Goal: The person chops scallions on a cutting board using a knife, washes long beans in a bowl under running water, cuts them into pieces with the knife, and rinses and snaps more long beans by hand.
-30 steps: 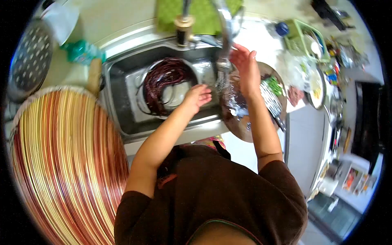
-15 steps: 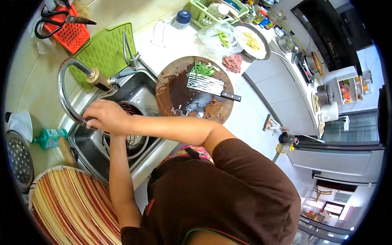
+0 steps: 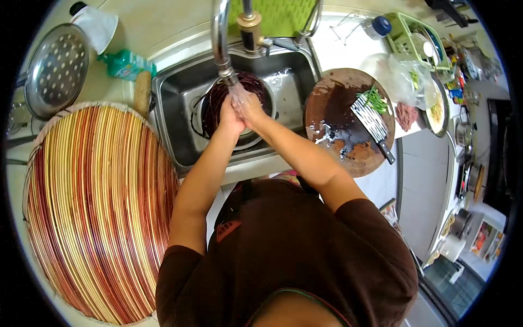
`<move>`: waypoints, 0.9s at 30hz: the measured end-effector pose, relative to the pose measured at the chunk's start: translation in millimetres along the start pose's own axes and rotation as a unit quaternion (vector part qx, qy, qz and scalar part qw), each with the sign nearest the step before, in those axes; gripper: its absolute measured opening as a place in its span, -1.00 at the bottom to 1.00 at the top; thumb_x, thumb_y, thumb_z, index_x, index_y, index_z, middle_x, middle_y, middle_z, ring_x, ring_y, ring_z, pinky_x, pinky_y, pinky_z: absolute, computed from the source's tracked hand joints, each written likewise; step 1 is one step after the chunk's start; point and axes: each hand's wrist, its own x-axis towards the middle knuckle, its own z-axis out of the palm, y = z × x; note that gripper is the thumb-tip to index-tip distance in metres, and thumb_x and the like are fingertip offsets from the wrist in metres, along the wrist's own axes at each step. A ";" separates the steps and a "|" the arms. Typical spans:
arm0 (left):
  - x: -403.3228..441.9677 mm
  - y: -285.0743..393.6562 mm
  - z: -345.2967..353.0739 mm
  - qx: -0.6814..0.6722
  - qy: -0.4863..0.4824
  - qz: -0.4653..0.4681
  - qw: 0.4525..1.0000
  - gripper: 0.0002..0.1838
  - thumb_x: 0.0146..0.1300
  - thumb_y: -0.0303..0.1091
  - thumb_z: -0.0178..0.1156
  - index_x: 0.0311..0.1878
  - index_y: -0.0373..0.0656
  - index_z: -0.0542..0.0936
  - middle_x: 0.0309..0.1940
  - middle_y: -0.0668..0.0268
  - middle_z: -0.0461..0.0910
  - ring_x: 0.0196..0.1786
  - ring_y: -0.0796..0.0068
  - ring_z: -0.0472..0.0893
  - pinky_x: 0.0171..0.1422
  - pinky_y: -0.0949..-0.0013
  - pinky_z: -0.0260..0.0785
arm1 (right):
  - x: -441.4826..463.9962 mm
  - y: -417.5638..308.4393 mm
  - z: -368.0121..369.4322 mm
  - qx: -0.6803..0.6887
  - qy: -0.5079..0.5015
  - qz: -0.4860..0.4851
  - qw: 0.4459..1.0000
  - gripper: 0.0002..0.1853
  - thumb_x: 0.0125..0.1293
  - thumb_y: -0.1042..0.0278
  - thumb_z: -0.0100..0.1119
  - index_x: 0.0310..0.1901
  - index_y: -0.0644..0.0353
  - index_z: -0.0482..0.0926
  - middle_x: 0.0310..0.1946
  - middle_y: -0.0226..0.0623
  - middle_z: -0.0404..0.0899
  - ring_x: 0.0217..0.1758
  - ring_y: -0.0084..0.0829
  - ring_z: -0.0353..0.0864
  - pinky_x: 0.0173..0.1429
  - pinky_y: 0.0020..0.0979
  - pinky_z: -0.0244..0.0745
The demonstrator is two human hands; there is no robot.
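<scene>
Two hands, left (image 3: 232, 117) and right (image 3: 251, 110), head view: together under running water (image 3: 234, 89), finger curl unclear, no held item visible. Dark strands (image 3: 253, 83) in bowl (image 3: 251, 144) inside sink (image 3: 297, 101), 12 o'clock, look long, uncut. Greens (image 3: 373, 100) already chopped, on board (image 3: 327, 103), 2 o'clock; board wet, unwiped. Pan (image 3: 447, 111), between 2 and 3: yellow pieces (image 3: 437, 111). Bag (image 3: 400, 82) beside: greens.

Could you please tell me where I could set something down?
Bare counter lies between the board and jar; the sink has room right of the bowl. Bag and pan crowd the board's right; bottle and striped disc, the sink's left.
</scene>
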 end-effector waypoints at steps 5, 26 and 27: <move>0.5 -3.9 -23.5 0.113 0.099 -0.022 0.988 -0.71 0.38 -0.08 0.03 -0.22 -0.06 0.60 -0.30 0.30 0.64 -0.22 0.35 0.60 -0.03 0.20 0.48 | 36.8 41.0 -68.9 -0.612 -0.069 -0.373 0.694 -0.74 0.35 0.24 -0.09 -0.10 0.07 0.60 -0.22 -0.07 0.61 -0.22 0.04 0.58 -0.15 -0.02 0.49; -53.3 15.3 -73.4 0.533 0.261 0.338 0.731 -0.78 0.37 -0.30 0.12 -0.12 -0.28 0.57 -0.43 0.34 0.60 -0.35 0.56 0.55 -0.21 0.43 0.38 | 23.2 58.6 -114.3 -0.631 -0.181 -0.119 0.745 -0.42 0.43 -0.15 -0.15 0.22 0.16 0.42 0.06 -0.06 0.54 0.12 -0.17 0.53 0.12 -0.15 0.46; -62.8 7.1 -54.6 0.580 0.186 0.335 0.719 -0.77 0.39 -0.27 0.09 -0.20 -0.27 0.55 -0.49 0.36 0.54 -0.41 0.58 0.51 -0.25 0.43 0.36 | 22.4 56.2 -97.7 -0.532 -0.157 -0.155 0.818 -0.44 0.44 -0.13 -0.13 0.21 0.17 0.43 0.00 -0.11 0.56 0.06 -0.23 0.55 0.07 -0.20 0.48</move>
